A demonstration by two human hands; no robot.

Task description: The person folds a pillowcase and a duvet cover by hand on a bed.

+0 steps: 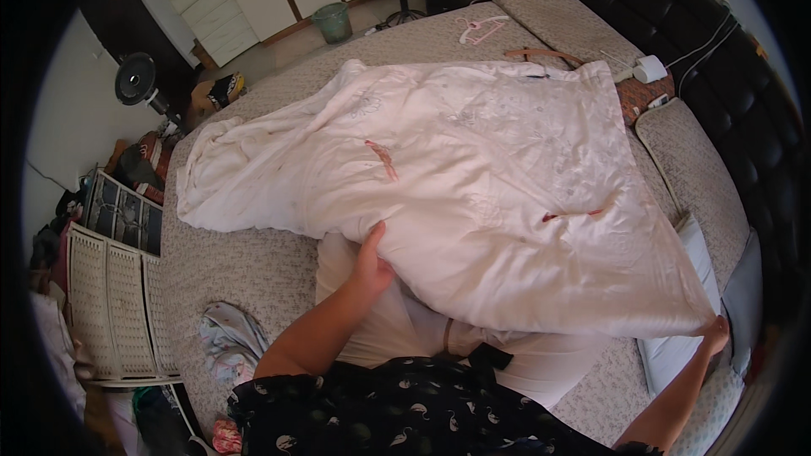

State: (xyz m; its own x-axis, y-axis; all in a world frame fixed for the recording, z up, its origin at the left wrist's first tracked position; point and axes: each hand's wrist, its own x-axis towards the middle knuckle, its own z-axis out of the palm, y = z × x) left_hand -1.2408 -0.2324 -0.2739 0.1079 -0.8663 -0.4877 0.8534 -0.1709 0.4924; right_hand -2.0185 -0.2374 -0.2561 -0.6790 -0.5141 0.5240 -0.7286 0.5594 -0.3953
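A pale pink quilt with faint floral embroidery and a few reddish marks lies spread over the bed and partly over my lap. My left hand grips its near edge at the middle, thumb on top and fingers hidden beneath the fabric. Far to the right, my right hand holds the quilt's near right corner, drawn out taut. The left end of the quilt is bunched in loose folds. I sit on the patterned bedspread, my light trousers showing below the quilt.
Pillows lie along the dark tufted headboard. Beyond the quilt are a pink hanger and a white cylindrical object with cables. A crumpled cloth rests at my left. Woven drawers and a fan stand beside the bed.
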